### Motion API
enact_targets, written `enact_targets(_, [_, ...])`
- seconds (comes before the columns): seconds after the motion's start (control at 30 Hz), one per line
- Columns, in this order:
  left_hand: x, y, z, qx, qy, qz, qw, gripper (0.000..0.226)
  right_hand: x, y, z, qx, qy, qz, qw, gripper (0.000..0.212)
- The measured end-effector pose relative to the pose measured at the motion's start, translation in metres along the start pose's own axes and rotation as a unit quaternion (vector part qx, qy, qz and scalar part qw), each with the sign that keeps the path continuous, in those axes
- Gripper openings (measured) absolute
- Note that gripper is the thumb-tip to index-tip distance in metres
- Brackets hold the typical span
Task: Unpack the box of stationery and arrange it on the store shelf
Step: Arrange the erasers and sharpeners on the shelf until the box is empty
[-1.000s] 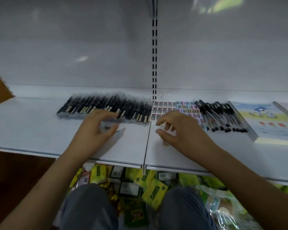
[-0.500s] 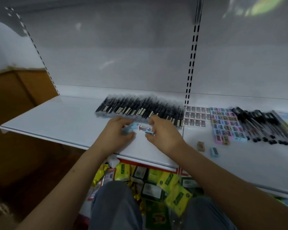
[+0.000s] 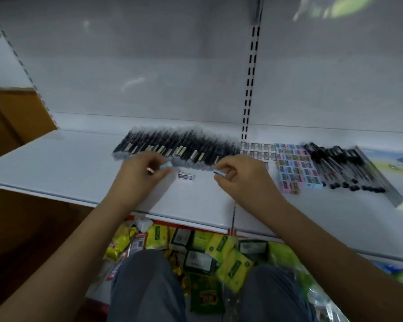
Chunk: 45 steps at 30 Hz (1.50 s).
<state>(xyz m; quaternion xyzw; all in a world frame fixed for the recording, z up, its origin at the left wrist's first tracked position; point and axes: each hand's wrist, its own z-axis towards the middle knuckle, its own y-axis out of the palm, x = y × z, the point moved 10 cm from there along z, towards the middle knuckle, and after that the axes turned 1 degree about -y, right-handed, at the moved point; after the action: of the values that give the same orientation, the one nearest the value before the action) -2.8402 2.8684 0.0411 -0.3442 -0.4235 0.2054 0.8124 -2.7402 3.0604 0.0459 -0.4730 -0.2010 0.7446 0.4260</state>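
My left hand [image 3: 141, 174] pinches a small light-blue eraser [image 3: 166, 165] at its fingertips, just above the white shelf [image 3: 63, 168]. My right hand [image 3: 239, 174] pinches another blue eraser [image 3: 219, 173]. Between both hands a white eraser [image 3: 186, 176] lies flat on the shelf. Behind them runs a row of black pens [image 3: 172, 147]. To the right sit white erasers [image 3: 257, 150] and a block of pink and blue erasers [image 3: 296, 168] laid in rows.
More black pens [image 3: 344, 168] and a pale booklet [image 3: 400, 168] lie at the far right. A slotted upright [image 3: 250, 75] splits the back wall. Below the shelf edge are yellow and green packets [image 3: 221, 252] and my knees. A brown panel [image 3: 12, 117] stands left.
My hands have drawn apart, each holding a blue eraser, and the white eraser now lies alone between them. The view has shifted slightly.
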Motion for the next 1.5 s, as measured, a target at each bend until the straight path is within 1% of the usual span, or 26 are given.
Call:
enact_targets(0.07, [0.021,-0.003,-0.002,0.005,-0.025,-0.098,0.995,0.004,0.013,-0.031,-0.01,0.011,0.028,-0.033,0.999,0.009])
enact_targets(0.13, [0.049,0.016,-0.003,-0.044,-0.051,-0.228,0.971,0.008,0.034,-0.06,-0.023,0.005,0.059,-0.048,0.997,0.009])
enact_targets(0.17, [0.064,0.03,-0.005,-0.077,-0.061,-0.273,0.957,0.012,0.044,-0.075,-0.032,0.003,0.069,-0.054,0.996,0.01])
enact_targets(0.27, [0.102,0.073,-0.008,-0.158,-0.073,-0.333,0.927,0.016,0.071,-0.106,-0.059,-0.02,0.092,-0.097,0.991,0.014])
enact_targets(0.37, [0.118,0.104,-0.006,-0.198,-0.095,-0.379,0.899,0.018,0.1,-0.118,-0.079,-0.049,0.136,-0.152,0.978,0.011])
enact_targets(0.4, [0.121,0.112,-0.006,-0.21,-0.114,-0.407,0.882,0.019,0.108,-0.118,-0.083,-0.053,0.15,-0.163,0.974,0.012])
enact_targets(0.43, [0.122,0.12,-0.006,-0.221,-0.141,-0.444,0.857,0.02,0.115,-0.116,-0.086,-0.056,0.157,-0.172,0.971,0.016])
enact_targets(0.5, [0.124,0.134,-0.007,-0.232,-0.206,-0.525,0.792,0.022,0.122,-0.113,-0.086,-0.042,0.16,-0.176,0.97,0.025])
enact_targets(0.53, [0.125,0.138,-0.008,-0.234,-0.236,-0.553,0.764,0.023,0.12,-0.117,-0.085,-0.019,0.159,-0.17,0.972,0.026])
enact_targets(0.57, [0.127,0.142,-0.009,-0.237,-0.258,-0.567,0.745,0.024,0.116,-0.123,-0.082,0.014,0.153,-0.16,0.975,0.025])
enact_targets(0.63, [0.135,0.147,-0.01,-0.257,-0.278,-0.569,0.73,0.023,0.103,-0.138,-0.073,0.078,0.131,-0.128,0.98,0.021])
enact_targets(0.7, [0.147,0.151,-0.012,-0.283,-0.276,-0.562,0.727,0.021,0.093,-0.14,-0.061,0.102,0.114,-0.054,0.987,0.017])
enact_targets(0.77, [0.16,0.153,-0.013,-0.304,-0.265,-0.549,0.733,0.021,0.084,-0.13,-0.047,0.085,0.097,0.016,0.992,0.017])
enact_targets(0.83, [0.168,0.154,-0.011,-0.308,-0.252,-0.52,0.755,0.022,0.074,-0.119,-0.036,0.058,0.063,0.019,0.996,0.02])
enact_targets(0.9, [0.171,0.154,-0.008,-0.304,-0.242,-0.49,0.781,0.022,0.07,-0.114,-0.029,0.041,0.041,0.015,0.998,0.017])
enact_targets(1.0, [0.174,0.154,-0.005,-0.292,-0.239,-0.466,0.8,0.024,0.081,-0.118,-0.028,0.028,0.087,0.072,0.993,0.009])
enact_targets(1.07, [0.173,0.154,-0.003,-0.277,-0.236,-0.455,0.813,0.024,0.091,-0.126,-0.034,0.042,0.127,0.11,0.985,0.01])
enact_targets(1.1, [0.171,0.153,-0.002,-0.266,-0.23,-0.444,0.824,0.023,0.098,-0.132,-0.039,0.056,0.146,0.123,0.98,0.011])
enact_targets(1.17, [0.162,0.147,0.0,-0.241,-0.207,-0.399,0.86,0.02,0.113,-0.141,-0.053,0.078,0.187,0.157,0.967,0.011])
enact_targets(1.23, [0.15,0.138,0.003,-0.214,-0.182,-0.354,0.892,0.02,0.127,-0.142,-0.068,0.077,0.219,0.208,0.95,0.01])
enact_targets(1.27, [0.141,0.134,0.004,-0.206,-0.178,-0.341,0.9,0.021,0.131,-0.139,-0.075,0.069,0.232,0.238,0.94,0.011])
enact_targets(1.33, [0.125,0.129,0.002,-0.208,-0.184,-0.329,0.902,0.023,0.134,-0.131,-0.085,0.045,0.243,0.258,0.934,0.012])
enact_targets(1.37, [0.117,0.129,0.0,-0.218,-0.191,-0.337,0.896,0.027,0.132,-0.127,-0.088,0.033,0.24,0.247,0.938,0.011])
enact_targets(1.43, [0.105,0.131,-0.004,-0.238,-0.213,-0.378,0.869,0.032,0.125,-0.118,-0.09,0.019,0.225,0.199,0.954,0.008])
enact_targets(1.47, [0.101,0.132,-0.006,-0.247,-0.217,-0.389,0.86,0.029,0.12,-0.114,-0.089,0.014,0.21,0.159,0.964,0.007])
enact_targets(1.5, [0.098,0.132,-0.006,-0.253,-0.211,-0.38,0.864,0.022,0.115,-0.11,-0.088,0.01,0.193,0.115,0.974,0.006])
